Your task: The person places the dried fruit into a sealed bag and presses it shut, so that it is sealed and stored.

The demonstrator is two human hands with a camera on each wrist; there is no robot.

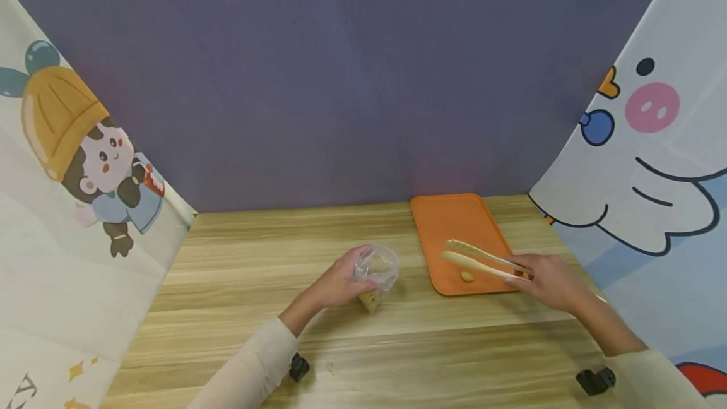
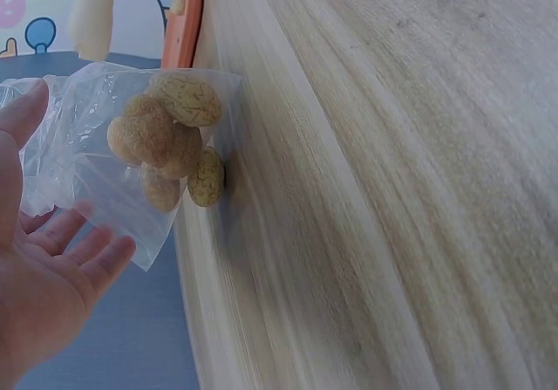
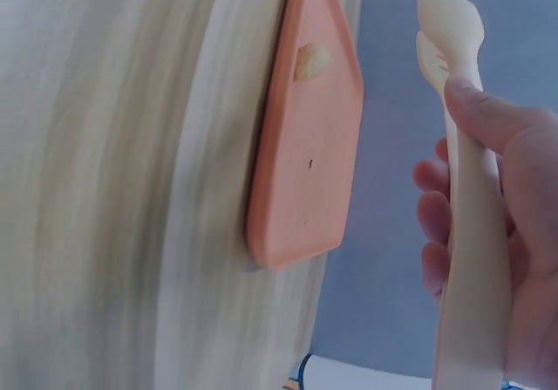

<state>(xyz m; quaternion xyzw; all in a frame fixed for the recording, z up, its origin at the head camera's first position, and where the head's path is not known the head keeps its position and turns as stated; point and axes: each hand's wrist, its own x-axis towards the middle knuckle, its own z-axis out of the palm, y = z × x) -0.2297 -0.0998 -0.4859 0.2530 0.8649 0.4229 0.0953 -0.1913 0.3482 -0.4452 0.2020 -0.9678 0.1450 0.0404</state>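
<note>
My left hand (image 1: 341, 279) holds a clear plastic bag (image 1: 389, 264) by its rim, thumb on the near side, with the bag's mouth facing up. Several brown, rough-skinned oval pieces like nuts (image 2: 185, 99) are bunched at the bag's bottom, low over the tabletop. Over the orange tray (image 1: 462, 216), my right hand (image 1: 553, 283) grips pale cream tongs (image 1: 474, 264), their tips parted and pointing left toward the bag. Nothing sits between those tips. One yellowish-brown piece (image 1: 467, 276) lies on the tray near its front edge, just below the tongs.
The wood-grain table (image 1: 272, 251) runs back to a purple-grey panel (image 1: 341, 81). Printed cartoon sheets (image 1: 34, 257) stand along both sides. A small black device (image 1: 299, 367) is at the left wrist, another (image 1: 595, 381) at the right.
</note>
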